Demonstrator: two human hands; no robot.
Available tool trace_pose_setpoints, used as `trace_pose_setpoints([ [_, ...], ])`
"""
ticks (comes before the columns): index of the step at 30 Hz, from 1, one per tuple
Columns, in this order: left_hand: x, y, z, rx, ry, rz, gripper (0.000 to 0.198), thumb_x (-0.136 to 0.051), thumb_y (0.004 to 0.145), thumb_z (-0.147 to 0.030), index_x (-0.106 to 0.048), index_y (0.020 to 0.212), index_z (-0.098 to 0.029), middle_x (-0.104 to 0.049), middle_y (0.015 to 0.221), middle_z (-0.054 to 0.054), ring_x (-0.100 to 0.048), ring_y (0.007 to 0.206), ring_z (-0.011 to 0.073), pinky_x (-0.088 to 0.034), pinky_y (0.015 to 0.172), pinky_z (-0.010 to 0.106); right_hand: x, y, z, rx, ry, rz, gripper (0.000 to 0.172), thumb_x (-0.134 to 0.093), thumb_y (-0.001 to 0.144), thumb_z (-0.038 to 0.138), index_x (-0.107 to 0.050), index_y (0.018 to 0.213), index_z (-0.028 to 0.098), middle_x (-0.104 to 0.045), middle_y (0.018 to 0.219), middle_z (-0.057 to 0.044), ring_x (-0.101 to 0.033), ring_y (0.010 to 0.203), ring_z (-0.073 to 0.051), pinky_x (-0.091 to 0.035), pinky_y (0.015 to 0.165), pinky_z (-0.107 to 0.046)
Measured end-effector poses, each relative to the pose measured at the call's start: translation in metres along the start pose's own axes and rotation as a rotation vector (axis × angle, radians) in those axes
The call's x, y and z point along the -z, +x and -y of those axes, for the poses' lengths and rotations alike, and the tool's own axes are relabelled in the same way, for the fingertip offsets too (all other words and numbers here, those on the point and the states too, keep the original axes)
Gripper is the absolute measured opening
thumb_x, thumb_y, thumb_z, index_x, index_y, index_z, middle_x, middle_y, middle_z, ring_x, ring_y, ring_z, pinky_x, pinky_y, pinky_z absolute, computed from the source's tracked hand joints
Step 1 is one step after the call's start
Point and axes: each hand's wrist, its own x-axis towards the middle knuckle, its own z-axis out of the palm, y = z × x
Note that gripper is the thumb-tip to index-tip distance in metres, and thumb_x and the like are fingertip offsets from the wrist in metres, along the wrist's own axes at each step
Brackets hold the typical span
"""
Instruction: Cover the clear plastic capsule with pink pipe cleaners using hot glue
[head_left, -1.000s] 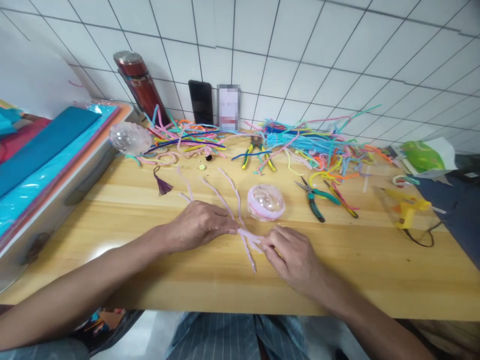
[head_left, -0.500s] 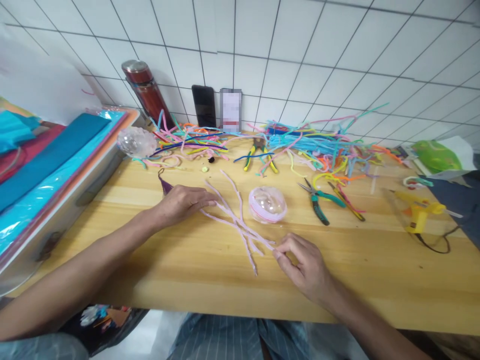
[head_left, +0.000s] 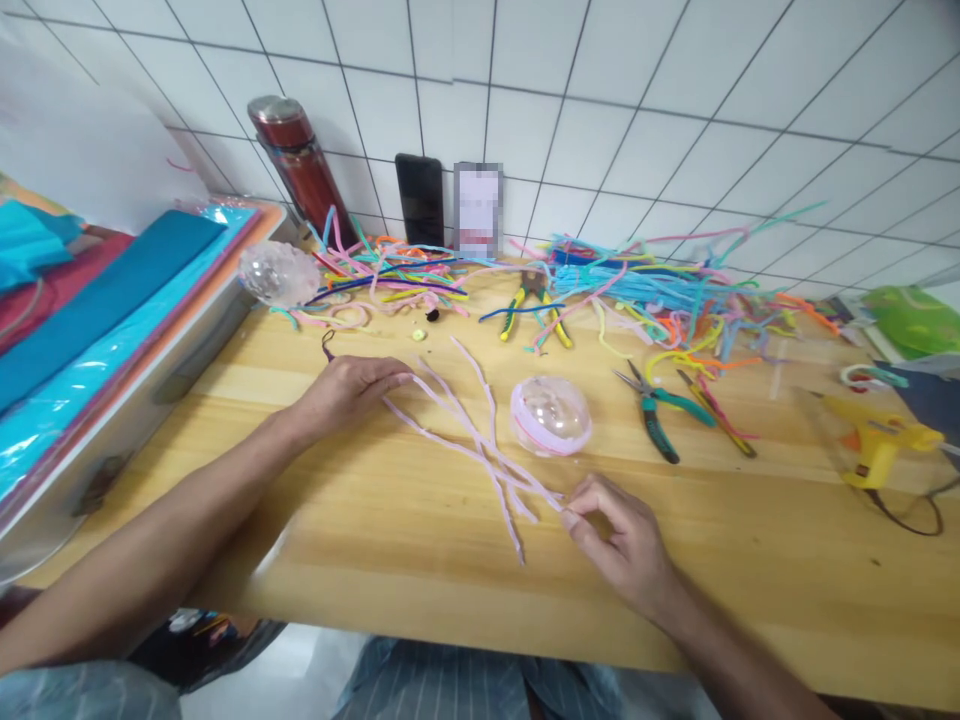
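Note:
A bunch of pale pink pipe cleaners (head_left: pixel 469 430) lies fanned out on the wooden table (head_left: pixel 750 560). My right hand (head_left: pixel 622 540) pinches the bunch at its near end, fingers closed on the strands. My left hand (head_left: pixel 349 388) rests on the far ends of the same strands, its fingers together and touching one of them. A clear plastic dome with a pink rim (head_left: pixel 550 415) sits just right of the strands, between my hands and the tools.
Green-handled pliers (head_left: pixel 656 412) and yellow-handled pliers (head_left: pixel 534 305) lie beyond. A heap of coloured pipe cleaners (head_left: pixel 637 290) runs along the wall, with a red flask (head_left: pixel 296 160), a phone (head_left: pixel 420 200) and a clear ball (head_left: pixel 276 272). Yellow glue gun (head_left: pixel 881 440) at right; stacked coloured sheets (head_left: pixel 112 300) at left.
My left hand has slid away from the right one, out along the pink strands to their far ends. The right hand keeps its pinch on the near end.

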Motion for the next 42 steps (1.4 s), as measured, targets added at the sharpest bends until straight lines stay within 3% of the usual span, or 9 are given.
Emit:
trace_pose_setpoints([
  [4,0.003,-0.003,0.001,0.061,-0.038,0.008,0.057,-0.052,0.109,-0.066,-0.084,0.105,-0.018,-0.085,0.091,0.004,-0.078,0.077,0.0173,-0.059,0.073,0.02,0.0,0.002,-0.001,-0.036,0.04,0.018,0.021,-0.061,0.1,0.015,-0.062,0.082,0.026,-0.067,0.072,0.002,-0.066,0.063,-0.016,-0.051,0.059,-0.029],
  [12,0.0,-0.004,0.011,-0.021,-0.141,0.032,0.039,-0.066,0.103,-0.059,-0.087,0.11,-0.028,-0.088,0.107,0.007,-0.083,0.089,0.0216,-0.064,0.083,0.026,0.004,0.0,-0.012,-0.144,0.121,-0.068,0.019,-0.066,0.099,0.018,-0.063,0.082,0.025,-0.063,0.07,0.004,-0.062,0.062,-0.015,-0.048,0.059,-0.027],
  [16,0.011,-0.008,0.011,0.11,-0.374,0.093,0.038,-0.077,0.098,-0.057,-0.087,0.099,-0.021,-0.085,0.083,0.006,-0.077,0.069,0.0172,-0.061,0.068,0.024,0.006,-0.002,-0.015,-0.194,0.151,-0.073,0.019,-0.067,0.1,0.021,-0.064,0.081,0.025,-0.063,0.071,0.003,-0.061,0.063,-0.015,-0.048,0.06,-0.028],
  [22,0.01,-0.004,0.003,0.192,-0.794,-0.068,0.052,-0.093,0.08,-0.062,-0.073,0.066,-0.016,-0.066,0.055,0.001,-0.06,0.053,0.0115,-0.051,0.054,0.023,0.004,-0.001,-0.014,-0.204,0.183,-0.022,0.021,-0.066,0.1,0.021,-0.064,0.079,0.025,-0.063,0.07,0.003,-0.06,0.062,-0.015,-0.048,0.059,-0.027],
  [26,0.004,0.003,-0.002,0.155,-0.864,-0.124,0.06,-0.095,0.075,-0.066,-0.064,0.058,-0.017,-0.058,0.057,0.0,-0.054,0.053,0.0102,-0.046,0.051,0.023,0.003,0.0,-0.012,-0.175,0.166,-0.015,0.021,-0.066,0.1,0.019,-0.063,0.08,0.025,-0.063,0.07,0.004,-0.06,0.062,-0.014,-0.048,0.059,-0.026],
  [30,0.01,0.004,0.003,0.109,-0.675,-0.149,0.045,-0.097,0.078,-0.053,-0.073,0.062,-0.019,-0.069,0.068,0.003,-0.062,0.061,0.0122,-0.05,0.057,0.024,0.002,0.0,-0.009,-0.085,0.065,-0.001,0.022,-0.064,0.1,0.013,-0.061,0.081,0.025,-0.063,0.072,0.005,-0.062,0.063,-0.013,-0.048,0.061,-0.025],
  [35,0.011,0.003,0.018,0.017,-0.259,-0.121,0.043,-0.084,0.089,-0.065,-0.085,0.08,-0.023,-0.079,0.083,0.007,-0.074,0.077,0.0199,-0.059,0.073,0.031,-0.007,-0.005,-0.007,0.102,-0.184,-0.017,0.022,-0.062,0.1,0.007,-0.06,0.087,0.025,-0.065,0.074,0.003,-0.063,0.068,-0.015,-0.048,0.067,-0.028],
  [38,0.011,0.002,0.018,-0.011,0.002,-0.103,0.044,-0.072,0.097,-0.067,-0.086,0.103,-0.026,-0.081,0.115,0.012,-0.077,0.105,0.027,-0.063,0.095,0.042,-0.015,-0.007,-0.005,0.174,-0.337,-0.002,0.021,-0.06,0.101,0.007,-0.061,0.088,0.024,-0.067,0.076,0.001,-0.063,0.07,-0.017,-0.046,0.071,-0.031],
  [42,0.016,-0.004,-0.007,-0.092,0.197,-0.058,0.048,-0.063,0.105,-0.054,-0.068,0.146,-0.03,-0.056,0.165,0.014,-0.057,0.149,0.0354,-0.049,0.123,0.06,-0.02,-0.009,-0.003,0.189,-0.446,-0.002,0.023,-0.06,0.1,0.008,-0.059,0.083,0.024,-0.065,0.074,0.0,-0.059,0.07,-0.019,-0.043,0.072,-0.034],
])
